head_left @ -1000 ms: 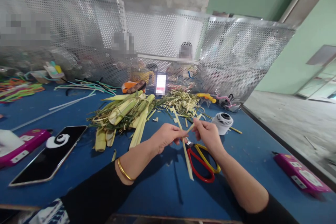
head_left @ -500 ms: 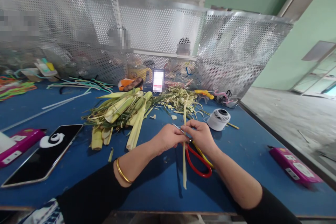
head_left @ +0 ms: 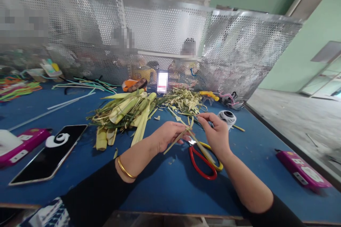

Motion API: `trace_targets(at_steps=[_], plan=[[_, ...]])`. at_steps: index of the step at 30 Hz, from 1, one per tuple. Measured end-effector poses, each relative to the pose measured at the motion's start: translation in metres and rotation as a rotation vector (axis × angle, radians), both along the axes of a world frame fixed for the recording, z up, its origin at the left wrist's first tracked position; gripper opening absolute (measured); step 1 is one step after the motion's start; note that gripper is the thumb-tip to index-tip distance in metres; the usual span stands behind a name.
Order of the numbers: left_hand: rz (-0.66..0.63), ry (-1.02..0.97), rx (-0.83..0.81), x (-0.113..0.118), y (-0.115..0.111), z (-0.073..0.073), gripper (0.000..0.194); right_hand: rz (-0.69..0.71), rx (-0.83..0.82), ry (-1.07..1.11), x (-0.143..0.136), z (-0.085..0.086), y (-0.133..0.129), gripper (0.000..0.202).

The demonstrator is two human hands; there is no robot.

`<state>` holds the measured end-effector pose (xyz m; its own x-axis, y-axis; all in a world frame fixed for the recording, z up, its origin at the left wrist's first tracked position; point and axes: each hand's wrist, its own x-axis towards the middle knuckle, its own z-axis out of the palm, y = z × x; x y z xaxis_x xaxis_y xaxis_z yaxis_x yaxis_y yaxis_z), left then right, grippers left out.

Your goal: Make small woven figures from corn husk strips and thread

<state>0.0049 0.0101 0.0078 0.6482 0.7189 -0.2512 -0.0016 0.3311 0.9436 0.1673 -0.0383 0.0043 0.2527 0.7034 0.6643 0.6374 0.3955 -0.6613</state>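
Note:
Pale green leaf strips (head_left: pixel 197 142) cross one another between my hands, low over the blue table. My left hand (head_left: pixel 170 134) is closed on them where they cross, thumb and fingers pinched together. To the right and a little higher, my right hand (head_left: pixel 215 127) pinches what looks like the thin end of a strip; its fingertips partly hide it. Scissors (head_left: pixel 201 170) with one red and one yellow handle lie on the table below both hands, their blades mostly covered by the left hand and the strips.
A bundle of green stalks (head_left: pixel 126 111) lies at left, with a heap of shredded leaf (head_left: pixel 185 100) behind. A thread spool (head_left: pixel 227 117) stands beyond my right hand. Phone (head_left: pixel 50 154), magenta boxes (head_left: pixel 302 168) and a perforated metal screen (head_left: pixel 165 25) surround the work; people sit behind it.
My right hand has drawn away from my left, to the right and upward. The strip that hung upright now lies slanted, crossed with others. The scissors' yellow handle shows more.

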Motion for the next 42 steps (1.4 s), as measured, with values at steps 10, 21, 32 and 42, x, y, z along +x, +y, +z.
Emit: trace_targets(at_steps=[10, 21, 32, 42], plan=[[0.145, -0.136, -0.14, 0.004, 0.001, -0.004, 0.008, 0.302, 0.121, -1.133, -0.025, -0.005, -0.011, 0.026], [0.285, 0.008, 0.11, 0.004, 0.0, -0.006, 0.004, 0.23, 0.192, -1.192, -0.03, -0.017, -0.009, 0.026], [0.258, -0.014, 0.105, 0.003, -0.001, -0.004, 0.005, 0.188, 0.253, -0.997, -0.039, -0.011, -0.021, 0.028], [0.29, 0.028, 0.037, 0.002, 0.002, 0.001, 0.015, -0.001, -0.327, -0.723, -0.008, -0.003, -0.013, 0.029]])
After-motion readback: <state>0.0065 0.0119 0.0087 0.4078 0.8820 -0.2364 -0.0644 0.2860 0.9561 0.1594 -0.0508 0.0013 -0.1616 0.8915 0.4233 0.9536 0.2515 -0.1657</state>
